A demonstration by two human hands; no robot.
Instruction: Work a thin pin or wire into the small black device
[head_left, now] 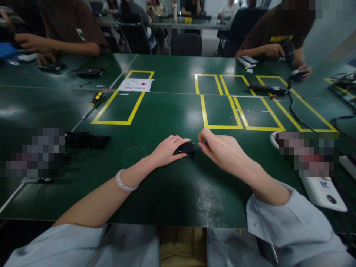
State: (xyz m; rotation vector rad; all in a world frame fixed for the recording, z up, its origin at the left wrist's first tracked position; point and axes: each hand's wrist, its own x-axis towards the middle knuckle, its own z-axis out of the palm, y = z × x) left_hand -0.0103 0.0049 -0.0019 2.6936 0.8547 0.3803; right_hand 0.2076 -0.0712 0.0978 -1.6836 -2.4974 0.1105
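On the green table in front of me lies a small black box-shaped part [188, 148]. My left hand [170, 150] is closed around its left end, thumb on the near side and fingers on the far side. Just right of the part, my right hand [218, 148] pinches a thin dark tool [197, 150] that points at the part's right edge. Most of that tool is hidden by the fingers, so its kind does not show. A pale bracelet [126, 181] circles my left wrist.
Black parts [89, 140] lie at left, beyond them a yellow-black screwdriver [96, 99]. A white device [324, 193] stands at right. Yellow tape outlines [222, 127] and a paper label [135, 85] mark the table [167, 111]. Across it, two people work; one holds a power driver [288, 50].
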